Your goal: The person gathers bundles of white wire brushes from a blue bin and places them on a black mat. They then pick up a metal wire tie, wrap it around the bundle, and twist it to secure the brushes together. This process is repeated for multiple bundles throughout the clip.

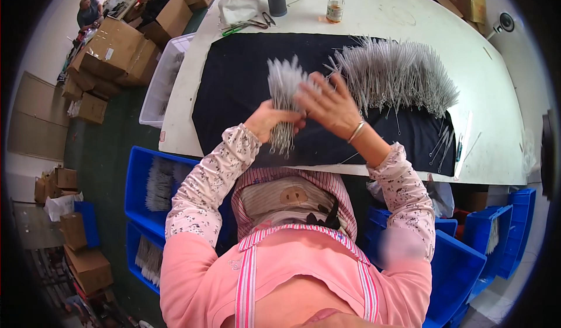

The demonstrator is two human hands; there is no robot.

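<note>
Above the black cloth (234, 82), the left hand (266, 119) is holding a bundle of thin brushes (283, 97), its fingers pressing around the wire stems. Close at the bristles, the right hand (334, 108) is holding its fingers spread; a bigger pile of brushes (397, 74) is lying further right.

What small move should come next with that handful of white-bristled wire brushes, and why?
Perhaps pat the bundle of thin, white-bristled wire brushes even with the bare right hand: the bare left hand grips it, the right hand is up against its bristled side, and the looped silver wire ends sit at uneven heights.
</note>
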